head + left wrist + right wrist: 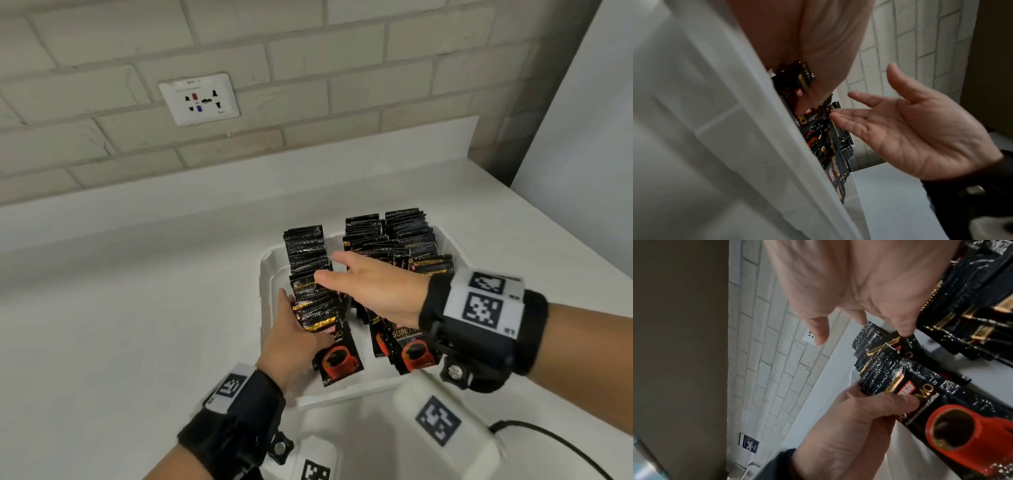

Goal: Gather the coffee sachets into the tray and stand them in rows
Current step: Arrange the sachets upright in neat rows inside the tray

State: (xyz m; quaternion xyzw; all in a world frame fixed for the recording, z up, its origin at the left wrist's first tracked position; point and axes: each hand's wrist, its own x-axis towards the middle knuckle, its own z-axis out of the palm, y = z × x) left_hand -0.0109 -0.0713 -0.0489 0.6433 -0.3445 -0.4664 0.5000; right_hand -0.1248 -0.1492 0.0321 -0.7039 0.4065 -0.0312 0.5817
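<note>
Sachets, black foil with red-cup print (310, 274): standing on edge in white shallow tray (265, 270), centre of head view; rows running toward brick wall, near ones leaning back | left hand (291, 337): thumb and fingers gripping near end of left row | right hand (380, 284): flat, fingers straight, above rows, holding nothing

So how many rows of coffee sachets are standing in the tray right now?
3. The left row, gripped by the left hand, at the tray's left; the middle row, partly under the right hand; the right row beside it. Some sachets may be hidden.
</note>
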